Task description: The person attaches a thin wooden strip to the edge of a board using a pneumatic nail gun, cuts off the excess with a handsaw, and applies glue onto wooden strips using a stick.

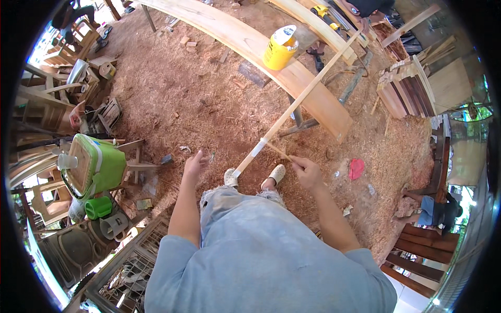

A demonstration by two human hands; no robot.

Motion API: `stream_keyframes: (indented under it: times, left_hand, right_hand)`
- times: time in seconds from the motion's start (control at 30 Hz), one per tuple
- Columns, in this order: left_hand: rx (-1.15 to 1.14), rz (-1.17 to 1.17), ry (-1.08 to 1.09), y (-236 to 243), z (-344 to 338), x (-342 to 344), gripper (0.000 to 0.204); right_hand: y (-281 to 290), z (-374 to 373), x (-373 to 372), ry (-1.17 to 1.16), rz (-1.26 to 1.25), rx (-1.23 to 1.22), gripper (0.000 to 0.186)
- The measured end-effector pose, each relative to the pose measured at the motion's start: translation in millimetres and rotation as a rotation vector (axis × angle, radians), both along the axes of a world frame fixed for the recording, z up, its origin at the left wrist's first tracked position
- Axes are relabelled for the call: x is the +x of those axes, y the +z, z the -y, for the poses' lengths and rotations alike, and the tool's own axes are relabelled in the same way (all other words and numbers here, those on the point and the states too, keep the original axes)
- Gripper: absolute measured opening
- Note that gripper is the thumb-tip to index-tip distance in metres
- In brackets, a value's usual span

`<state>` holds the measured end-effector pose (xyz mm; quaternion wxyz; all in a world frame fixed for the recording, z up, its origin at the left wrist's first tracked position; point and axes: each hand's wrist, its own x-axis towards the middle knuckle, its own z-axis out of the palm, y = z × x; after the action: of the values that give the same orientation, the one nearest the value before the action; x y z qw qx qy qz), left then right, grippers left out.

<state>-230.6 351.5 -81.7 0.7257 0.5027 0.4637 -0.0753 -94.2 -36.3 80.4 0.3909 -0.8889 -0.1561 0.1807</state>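
My right hand pinches a thin wooden stick. The stick's far end meets a long narrow wooden strip beside a white patch on it. This strip slants from close by my left shoe up to the far right, crossing over a wide plank. To the left, my left hand hangs in the air with nothing in it, its fingers loosely apart. On the wide plank stands a yellow tub with a white lid tilted up at its top; what is inside cannot be made out.
Wood shavings cover the ground. A green cooler with a clear cup on top stands left, near a green mug. Stacked boards and a yellow power drill are at the far right. Other people are at the edges.
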Motion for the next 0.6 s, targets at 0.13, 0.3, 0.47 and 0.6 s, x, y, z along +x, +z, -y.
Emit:
stream_keyframes:
  times: [0.13, 0.3, 0.47, 0.6]
  left_hand:
    - [-0.038, -0.101, 0.090, -22.0, -5.7, -31.1, 0.044]
    - [-0.068, -0.163, 0.111, -47.3, -7.7, -59.0, 0.045]
    - [0.003, -0.273, 0.060, -66.2, -0.9, -76.7, 0.052]
    - [-0.057, -0.273, 0.074, -72.0, 1.1, -82.0, 0.052]
  right_hand:
    - [-2.9, 4.6, -9.7, 0.226, 0.018, -0.007, 0.031]
    - [-6.6, 0.2, -3.5, -0.122, -0.033, 0.101, 0.029]
    - [9.7, -8.6, -19.4, 0.084, -0.055, -0.034, 0.030]
    - [-18.4, -2.7, -32.4, 0.011, -0.143, 0.163, 0.030]
